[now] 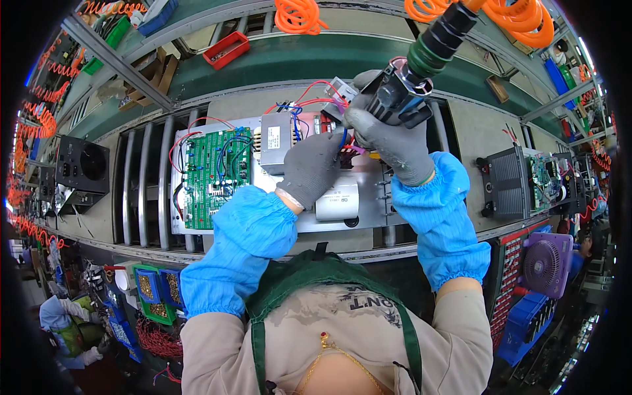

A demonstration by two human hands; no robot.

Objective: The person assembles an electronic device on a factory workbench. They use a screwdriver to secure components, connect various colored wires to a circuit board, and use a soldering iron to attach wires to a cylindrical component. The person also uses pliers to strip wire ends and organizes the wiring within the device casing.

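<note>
The metal plate point(263, 182) of your assembly lies straight in front of you across the conveyor rollers point(145, 184), and both your hands are over its middle. Your left hand point(311, 168) has its fingers curled in at a blue wire point(343, 138), but the fingertips are hidden — you can't tell from here whether they pinch it. Your right hand point(395, 141) looks closed around the black power tool point(395, 95), fingers passing behind its body. As for progress, the green circuit board point(217, 168), the grey box point(275, 141) and the white cylinder point(339, 197) are already in place on the plate, with leads looped over the board; the wiring between your hands looks unfinished, and which joints are fixed can't be made out. Farther along the line, to your right, stands a black finned unit point(507, 184), and to your left a black casing point(82, 164). Beyond the plate runs a green belt point(276, 72) with a red bin point(235, 58) — orange coiled hoses point(296, 16) hang above. Nearer you are blue bins point(171, 271) of small parts on the left, a purple fan point(548, 263) on the right, and a co-worker point(62, 316) at lower left.
</note>
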